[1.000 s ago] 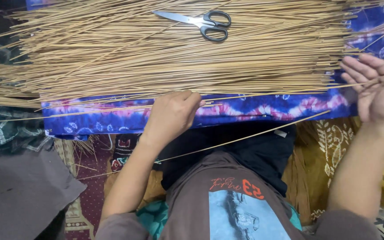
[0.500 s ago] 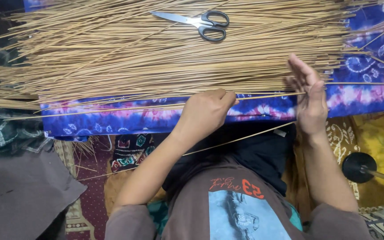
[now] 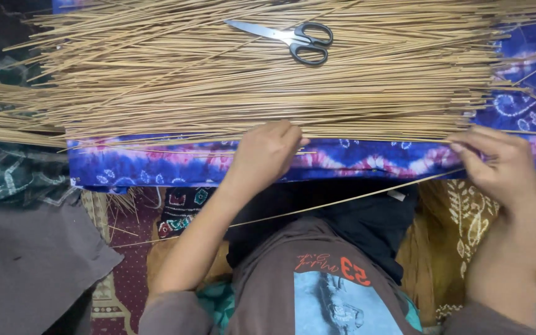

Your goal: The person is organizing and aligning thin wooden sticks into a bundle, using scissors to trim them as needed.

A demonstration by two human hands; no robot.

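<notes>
Both hands work the near edge of the stick pile [image 3: 268,80] on the blue cloth [image 3: 156,164]: left hand [image 3: 267,152] curled over thin sticks, right hand [image 3: 504,164] pinching one. Best to slide them level, clear of the scissors [image 3: 293,38].

The big heap of thin, pale tan sticks [image 3: 249,80] lies just past the fingers [image 3: 290,133] of the left hand. The metal scissors with shiny silver blades and black handles [image 3: 293,38] sit on the heap, well beyond those fingers. Under both sets of fingers is a tie-dye cloth in deep blue, purple and pink with small white swirls [image 3: 156,164]. Near the fingers [image 3: 473,146] of the right hand, on the near side, is a yellow cloth with a white leaf pattern [image 3: 463,229]. The brown shirt with a light blue picture and orange marks [image 3: 317,285] is nearer still.
</notes>
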